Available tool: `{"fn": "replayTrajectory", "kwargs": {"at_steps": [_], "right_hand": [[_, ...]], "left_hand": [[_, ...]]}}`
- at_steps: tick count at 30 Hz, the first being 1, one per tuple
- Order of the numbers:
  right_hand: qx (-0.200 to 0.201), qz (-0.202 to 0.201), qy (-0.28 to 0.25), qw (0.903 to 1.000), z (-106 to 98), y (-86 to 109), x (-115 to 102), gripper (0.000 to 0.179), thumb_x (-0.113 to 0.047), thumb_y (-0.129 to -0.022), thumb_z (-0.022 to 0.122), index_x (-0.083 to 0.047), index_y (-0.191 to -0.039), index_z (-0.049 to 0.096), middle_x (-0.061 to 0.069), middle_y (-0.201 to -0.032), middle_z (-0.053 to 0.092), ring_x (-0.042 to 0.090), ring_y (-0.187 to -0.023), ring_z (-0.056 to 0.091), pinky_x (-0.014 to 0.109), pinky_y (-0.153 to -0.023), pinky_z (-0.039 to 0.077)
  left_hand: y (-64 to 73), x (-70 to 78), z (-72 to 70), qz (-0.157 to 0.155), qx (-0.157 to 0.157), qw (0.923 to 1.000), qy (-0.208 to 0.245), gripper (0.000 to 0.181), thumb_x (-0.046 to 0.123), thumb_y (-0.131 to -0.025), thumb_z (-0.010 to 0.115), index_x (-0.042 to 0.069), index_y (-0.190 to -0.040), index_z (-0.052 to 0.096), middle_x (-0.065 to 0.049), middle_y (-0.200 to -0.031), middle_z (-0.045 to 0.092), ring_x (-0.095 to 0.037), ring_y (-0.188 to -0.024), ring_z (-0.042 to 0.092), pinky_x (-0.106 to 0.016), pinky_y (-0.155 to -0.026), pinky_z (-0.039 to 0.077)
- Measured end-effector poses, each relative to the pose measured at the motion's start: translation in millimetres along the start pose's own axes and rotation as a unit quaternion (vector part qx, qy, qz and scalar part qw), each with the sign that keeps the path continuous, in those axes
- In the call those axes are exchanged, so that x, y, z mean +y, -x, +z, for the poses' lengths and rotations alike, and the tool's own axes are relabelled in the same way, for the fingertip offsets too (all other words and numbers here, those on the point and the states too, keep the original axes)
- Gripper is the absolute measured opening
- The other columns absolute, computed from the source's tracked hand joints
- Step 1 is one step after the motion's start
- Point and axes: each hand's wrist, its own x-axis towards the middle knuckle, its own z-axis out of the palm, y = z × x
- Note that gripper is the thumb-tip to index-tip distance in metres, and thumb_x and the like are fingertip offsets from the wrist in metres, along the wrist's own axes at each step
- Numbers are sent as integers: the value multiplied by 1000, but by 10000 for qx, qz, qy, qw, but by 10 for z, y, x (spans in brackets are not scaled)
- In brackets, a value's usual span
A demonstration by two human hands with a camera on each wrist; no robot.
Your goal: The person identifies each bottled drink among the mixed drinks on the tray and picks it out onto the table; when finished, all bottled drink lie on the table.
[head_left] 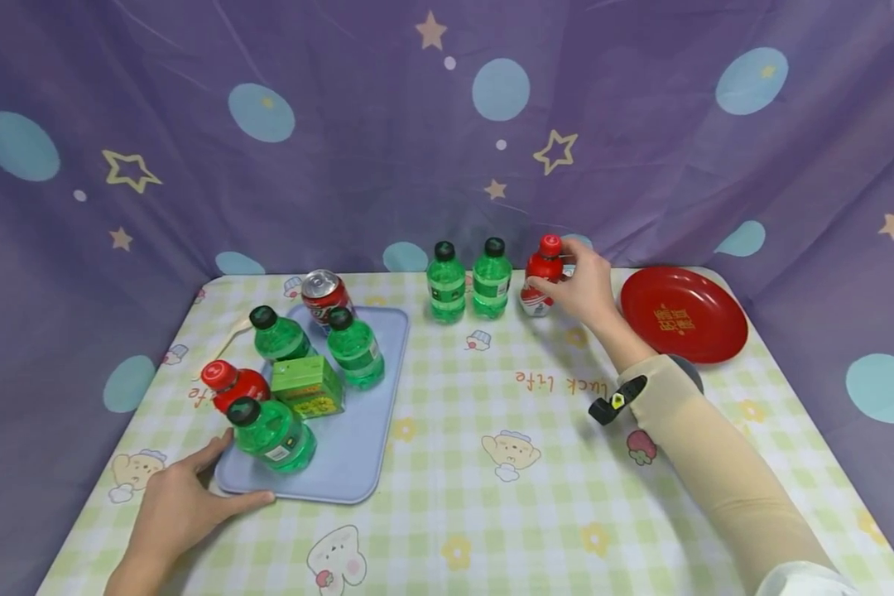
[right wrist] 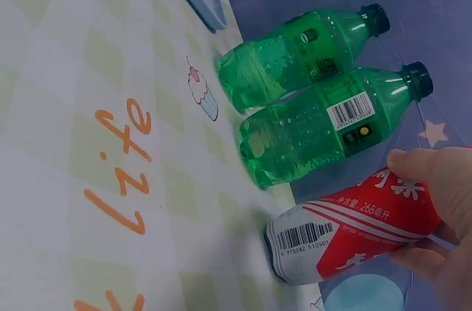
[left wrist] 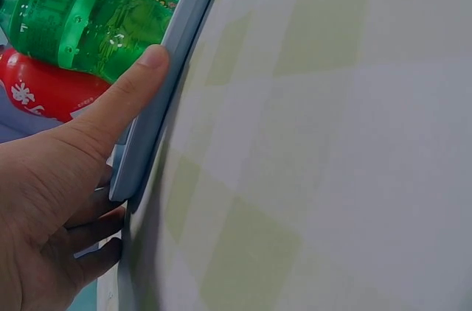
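Observation:
At the back of the table, my right hand (head_left: 584,281) grips a red-labelled drink bottle (right wrist: 354,226) round its upper part. It stands nearly upright beside two green soda bottles (head_left: 447,283) with black caps. Whether its base touches the cloth is hard to tell. My left hand (head_left: 182,501) holds the near left corner of a blue tray (head_left: 350,463), the thumb along its near rim and the other fingers at its left side. On the tray are several green bottles (left wrist: 96,23), a red-capped bottle (head_left: 242,387), a green drink carton (head_left: 309,387) and a red can (head_left: 324,294).
A red plate (head_left: 708,319) lies at the back right, with a dark round object (head_left: 687,371) partly hidden by the right forearm. Left of the tray lies a pale utensil (head_left: 231,338). A purple curtain (head_left: 387,149) hangs behind the checked tablecloth (head_left: 447,488).

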Motion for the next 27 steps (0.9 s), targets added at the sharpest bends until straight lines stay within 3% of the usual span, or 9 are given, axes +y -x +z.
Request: {"fn": "replayTrajectory", "kwargs": {"at_steps": [6, 19, 27], "right_hand": [[14, -143, 46, 9999, 15, -14, -9, 54, -25, -83, 93, -5, -126, 66, 19, -124, 73, 39, -112, 72, 55, -96, 60], [184, -392, 103, 9990, 83, -2, 7, 54, -23, -82, 93, -3, -124, 64, 20, -122, 72, 38, -116, 67, 54, -87, 63], [184, -338, 99, 9992, 72, -8, 8, 59, -25, -82, 93, -5, -128, 62, 19, -124, 72, 36, -116, 68, 52, -86, 65]], "left_hand": [[-2, -11, 3, 61, 84, 9999, 48, 122, 61, -52, 103, -8, -143, 61, -38, -130, 66, -63, -113, 65, -72, -86, 56], [14, -3, 1, 112, 151, 9998, 29, 121, 61, -52, 103, -7, -143, 62, -38, -129, 67, -63, -110, 67, -72, -84, 56], [6, -13, 12, 162, 212, 9996, 69, 120, 60, -51, 103, -7, -143, 62, -38, -128, 67, -63, -108, 67, -72, -83, 56]]}}
